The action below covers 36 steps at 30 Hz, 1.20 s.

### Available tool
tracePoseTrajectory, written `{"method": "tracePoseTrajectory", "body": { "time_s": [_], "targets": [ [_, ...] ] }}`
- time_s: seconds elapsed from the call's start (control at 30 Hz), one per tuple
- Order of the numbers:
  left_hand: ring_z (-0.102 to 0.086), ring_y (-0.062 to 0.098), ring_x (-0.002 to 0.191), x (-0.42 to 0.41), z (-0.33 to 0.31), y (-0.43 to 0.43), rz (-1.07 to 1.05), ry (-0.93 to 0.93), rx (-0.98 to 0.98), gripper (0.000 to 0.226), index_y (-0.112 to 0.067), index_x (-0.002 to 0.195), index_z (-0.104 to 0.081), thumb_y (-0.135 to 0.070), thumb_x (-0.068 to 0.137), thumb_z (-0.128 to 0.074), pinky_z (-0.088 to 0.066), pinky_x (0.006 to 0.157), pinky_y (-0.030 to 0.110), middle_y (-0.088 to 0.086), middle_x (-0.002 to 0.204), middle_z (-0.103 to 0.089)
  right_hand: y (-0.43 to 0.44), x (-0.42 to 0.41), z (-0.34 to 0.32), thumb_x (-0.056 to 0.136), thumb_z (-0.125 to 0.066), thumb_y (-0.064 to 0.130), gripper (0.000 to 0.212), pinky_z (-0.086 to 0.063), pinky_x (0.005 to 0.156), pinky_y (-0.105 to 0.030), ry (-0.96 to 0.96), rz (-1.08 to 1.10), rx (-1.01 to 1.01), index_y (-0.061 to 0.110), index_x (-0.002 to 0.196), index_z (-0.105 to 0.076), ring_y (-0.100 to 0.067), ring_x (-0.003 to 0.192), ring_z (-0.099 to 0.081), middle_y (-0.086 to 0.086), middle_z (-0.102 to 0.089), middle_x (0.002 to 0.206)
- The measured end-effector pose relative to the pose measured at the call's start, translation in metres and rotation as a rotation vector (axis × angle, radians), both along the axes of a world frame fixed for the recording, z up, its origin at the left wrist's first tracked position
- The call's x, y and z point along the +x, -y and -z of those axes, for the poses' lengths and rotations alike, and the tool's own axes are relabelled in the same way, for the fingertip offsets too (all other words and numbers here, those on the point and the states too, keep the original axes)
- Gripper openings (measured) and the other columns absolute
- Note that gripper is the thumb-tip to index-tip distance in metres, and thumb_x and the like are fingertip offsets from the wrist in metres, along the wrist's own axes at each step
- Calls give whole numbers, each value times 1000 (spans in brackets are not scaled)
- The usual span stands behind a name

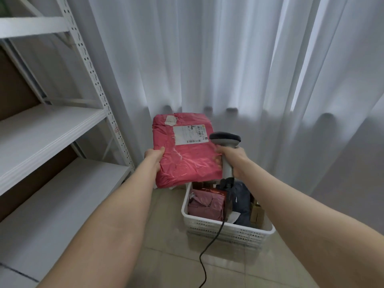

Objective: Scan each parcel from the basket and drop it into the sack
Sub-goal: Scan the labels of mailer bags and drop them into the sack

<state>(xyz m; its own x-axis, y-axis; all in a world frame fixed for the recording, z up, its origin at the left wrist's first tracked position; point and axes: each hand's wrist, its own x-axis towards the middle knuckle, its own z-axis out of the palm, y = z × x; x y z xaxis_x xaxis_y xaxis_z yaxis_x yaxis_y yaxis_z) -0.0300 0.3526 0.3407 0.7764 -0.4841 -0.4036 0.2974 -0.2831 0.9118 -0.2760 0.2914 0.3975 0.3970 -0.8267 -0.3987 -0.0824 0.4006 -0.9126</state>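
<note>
A pink plastic-wrapped parcel [185, 154] with a white shipping label at its upper right is held up in front of me. My left hand [154, 157] grips its left edge, thumb on top. My right hand [232, 159] grips the handle of a grey barcode scanner [225, 142], whose head sits just right of the label. A white perforated basket [226, 229] stands on the floor below, holding a dusky pink parcel [204, 204], a dark grey parcel [242, 202] and brown boxes. No sack is in view.
A white metal shelving rack [52, 129] fills the left side. White curtains [249, 69] hang behind. The scanner's black cable [205, 256] trails down over the basket's front to the tiled floor [166, 256].
</note>
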Motion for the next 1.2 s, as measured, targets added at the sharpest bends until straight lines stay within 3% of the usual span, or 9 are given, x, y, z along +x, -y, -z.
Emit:
{"method": "tracePoseTrajectory", "body": {
  "time_s": [0.23,0.33,0.47,0.67,0.73,0.87,0.97,1.13,1.2],
  "targets": [
    [-64,33,103,-44,1,-118,-78,43,47,37,-1,127,-54,-22,96,-57,-52,92,46,14,120,-63,-69,-32,32,83,-70,6,20,-55,86,-47,25,4,93,12,86,-51,-25,78,-58,-10,-56,87],
    [-65,31,95,-57,14,-172,-114,34,74,34,-3,125,-56,-21,97,-55,-53,88,45,15,113,-65,-107,-33,50,72,-76,13,40,-52,93,-53,-17,-82,136,9,107,-59,-33,101,-62,-14,-64,107],
    [-63,28,84,-67,27,-237,-148,3,105,39,-4,131,-53,-24,98,-54,-53,86,43,15,108,-65,-162,-27,76,76,-76,12,53,-50,95,-55,-55,-184,171,6,124,-54,-35,109,-60,-13,-61,114],
    [-65,30,81,-66,26,-329,-21,-179,213,49,-14,127,-53,-14,82,-73,-53,63,39,14,108,-66,-227,-4,97,79,-75,10,39,-52,93,-50,-110,-268,177,5,113,-55,-33,97,-60,-11,-61,97],
    [-64,31,81,-66,33,-355,-54,-186,241,48,-15,124,-52,-6,80,-70,-54,65,39,14,103,-65,-245,1,102,79,-74,9,35,-51,85,-43,-138,-282,184,4,109,-57,-29,85,-57,-9,-57,86],
    [-64,30,81,-50,66,-423,-157,-48,289,48,-8,124,-55,3,78,-61,-55,75,39,16,107,-65,-311,28,117,84,-70,6,27,-51,92,-52,-167,-332,236,4,106,-55,-26,74,-53,-10,-52,82],
    [-61,26,75,-36,95,-469,-152,36,353,49,-8,126,-52,5,78,-52,-52,68,33,15,105,-63,-358,50,138,86,-69,7,28,-51,87,-51,-196,-337,279,4,109,-53,-25,67,-48,-9,-47,81],
    [-64,31,89,-3,168,-534,-22,139,548,54,-15,130,-51,-4,76,-53,-56,80,42,13,109,-65,-425,82,200,89,-64,4,11,-48,66,-40,-226,-303,393,6,93,-54,-22,67,-50,-8,-48,81],
    [-63,30,92,3,199,-549,38,202,621,56,-19,131,-51,-3,78,-55,-53,78,35,12,114,-65,-445,91,236,89,-64,5,18,-49,68,-42,-247,-325,383,6,104,-54,-22,70,-51,-8,-50,84]
  ]
}}
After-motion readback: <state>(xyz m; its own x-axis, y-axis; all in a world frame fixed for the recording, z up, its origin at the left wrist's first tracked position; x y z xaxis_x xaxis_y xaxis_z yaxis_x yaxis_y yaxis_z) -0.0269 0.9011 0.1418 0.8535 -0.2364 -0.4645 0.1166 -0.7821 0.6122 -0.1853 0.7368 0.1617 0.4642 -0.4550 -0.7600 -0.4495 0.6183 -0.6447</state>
